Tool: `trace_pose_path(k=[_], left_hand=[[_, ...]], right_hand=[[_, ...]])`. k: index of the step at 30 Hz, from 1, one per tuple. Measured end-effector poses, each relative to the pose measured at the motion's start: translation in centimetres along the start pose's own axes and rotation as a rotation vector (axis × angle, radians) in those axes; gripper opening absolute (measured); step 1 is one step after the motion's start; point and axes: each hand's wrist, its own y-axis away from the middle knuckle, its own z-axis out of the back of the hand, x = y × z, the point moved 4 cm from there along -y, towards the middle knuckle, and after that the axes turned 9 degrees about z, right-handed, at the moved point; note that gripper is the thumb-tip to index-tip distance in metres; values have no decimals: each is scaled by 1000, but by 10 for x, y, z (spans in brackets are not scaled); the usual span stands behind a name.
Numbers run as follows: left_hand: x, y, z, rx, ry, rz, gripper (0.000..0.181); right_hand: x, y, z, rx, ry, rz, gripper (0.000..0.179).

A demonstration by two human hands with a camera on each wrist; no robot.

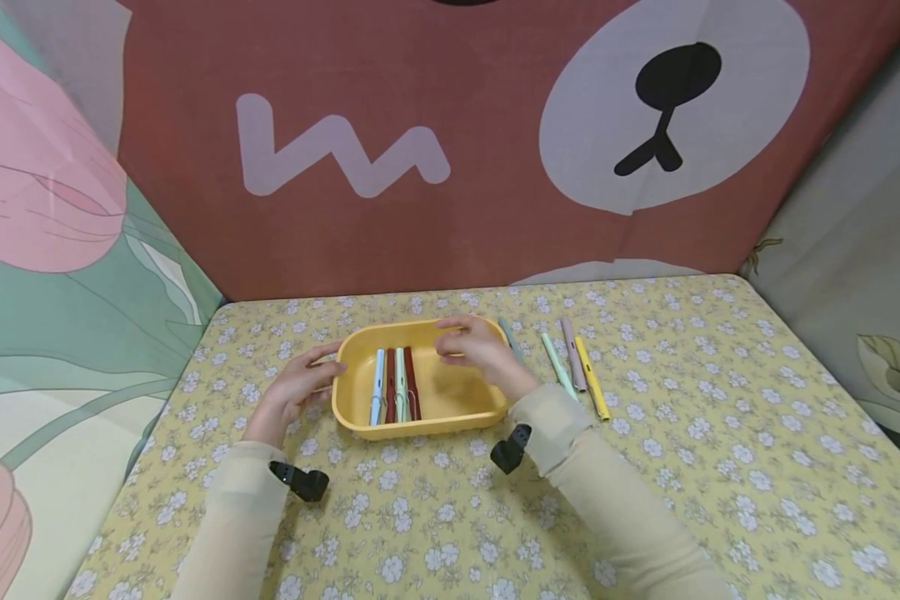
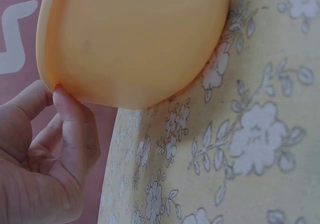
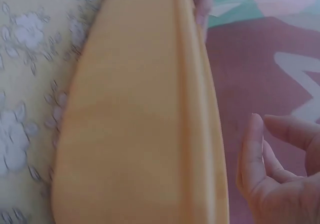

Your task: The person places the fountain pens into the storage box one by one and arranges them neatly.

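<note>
My left hand (image 1: pixel 298 385) pinches the left rim of a yellow tray (image 1: pixel 427 431); the left wrist view shows thumb and finger at the tray's edge. Inside, on the left half, lie a light blue pen (image 1: pixel 377 387), a dark red pen (image 1: pixel 390 398), a pale green pen (image 1: pixel 401 383) and another dark red pen (image 1: pixel 411 379), side by side. Above the tray's right part hovers my right hand (image 1: pixel 482 346), fingers loosely bent. In the right wrist view its thumb and fingertip nearly meet, with nothing visible between them.
Right of the tray, a grey-blue pen (image 1: pixel 508 335) lies partly hidden behind my right hand. Farther right are a mint green pen (image 1: pixel 558 365), a mauve pen (image 1: pixel 573 354) and a yellow pen (image 1: pixel 592 379). A flowered cloth covers the table (image 1: pixel 435 517); printed fabric walls surround it.
</note>
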Motion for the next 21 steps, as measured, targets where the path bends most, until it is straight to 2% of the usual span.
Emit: trace_pose_path(k=[11,21], left_hand=[[0,1,0,-2,-4,-6,61],[-1,1,0,-2,0,2,61]], right_hand=[[7,5,44,-47,-24,-5,49],[9,12,94,-65,66,22,54]])
